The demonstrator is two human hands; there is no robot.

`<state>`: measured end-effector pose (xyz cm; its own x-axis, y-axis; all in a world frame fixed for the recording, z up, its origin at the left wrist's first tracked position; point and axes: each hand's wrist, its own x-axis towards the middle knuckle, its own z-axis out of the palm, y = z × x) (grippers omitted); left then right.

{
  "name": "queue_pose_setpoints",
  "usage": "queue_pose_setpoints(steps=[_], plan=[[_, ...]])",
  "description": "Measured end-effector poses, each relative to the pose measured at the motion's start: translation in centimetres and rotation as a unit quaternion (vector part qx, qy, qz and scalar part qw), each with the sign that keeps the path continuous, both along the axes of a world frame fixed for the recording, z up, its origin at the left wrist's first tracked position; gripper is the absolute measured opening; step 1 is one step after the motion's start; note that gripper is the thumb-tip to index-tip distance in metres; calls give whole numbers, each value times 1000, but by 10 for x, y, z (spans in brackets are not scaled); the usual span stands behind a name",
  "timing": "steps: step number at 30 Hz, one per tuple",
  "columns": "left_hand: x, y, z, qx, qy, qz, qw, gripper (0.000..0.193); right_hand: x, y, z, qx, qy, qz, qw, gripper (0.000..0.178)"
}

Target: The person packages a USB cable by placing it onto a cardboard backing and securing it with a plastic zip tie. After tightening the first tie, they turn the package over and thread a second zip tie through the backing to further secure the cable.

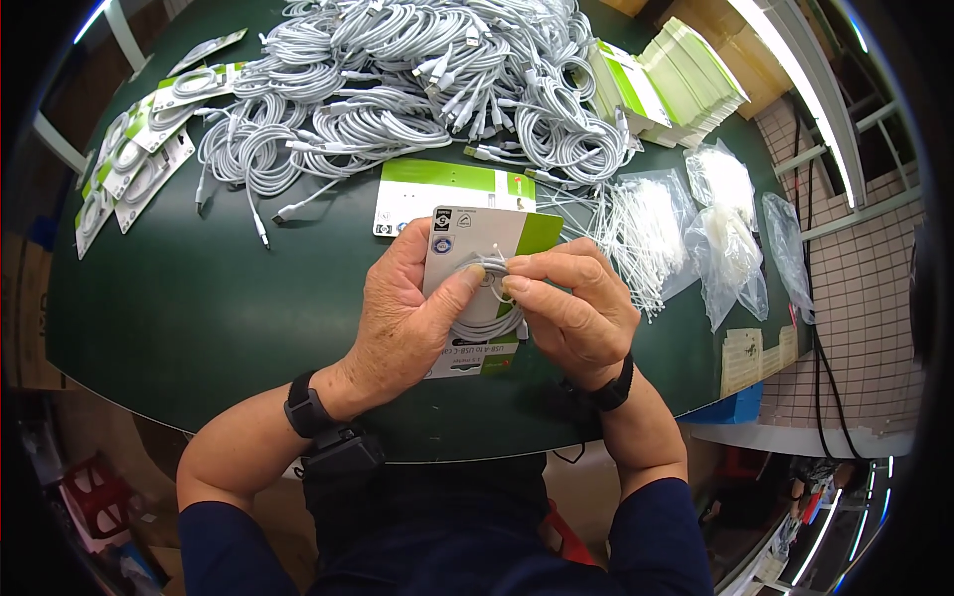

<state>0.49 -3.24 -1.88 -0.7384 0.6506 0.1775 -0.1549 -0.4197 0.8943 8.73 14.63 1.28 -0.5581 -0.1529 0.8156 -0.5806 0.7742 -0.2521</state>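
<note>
A white and green packaging card (532, 233) is held over the table by my left hand (402, 303), its thumb pressing a coiled white cable (487, 326) flat against the card. My right hand (581, 308) pinches at the upper part of the coil with thumb and forefinger. A thin white cable tie (496, 250) pokes up there by the fingertips; much of it is hidden by them. Just beyond my hands lies another flat card (397, 204), partly covered by the held one.
A large heap of coiled white cables (397, 60) fills the far side of the green table (248, 328). Carded cables (139, 159) lie at the far left. Stacked cards (686, 79), loose cable ties (636, 238) and plastic bags (730, 238) are on the right.
</note>
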Motion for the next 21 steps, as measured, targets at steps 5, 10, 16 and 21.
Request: queue_pose_setpoints(steps=[5, 10, 16, 21], plan=[[1, 0, 0, 2, 11, 2, 1000, 31, -1, 1, 1, -2, 3, -6, 1000, 31], [1, 0, 1, -2, 19, 4, 1000, 31, -4, 0, 1, -7, 3, -8, 1000, 27], [2, 0, 0, 0, 24, 7, 1000, 29, -5, 0, 0, -12, -1, -19, 1000, 26], [2, 1, 2, -2, 26, 8, 1000, 29, -8, 0, 2, -13, -12, -25, 1000, 28]])
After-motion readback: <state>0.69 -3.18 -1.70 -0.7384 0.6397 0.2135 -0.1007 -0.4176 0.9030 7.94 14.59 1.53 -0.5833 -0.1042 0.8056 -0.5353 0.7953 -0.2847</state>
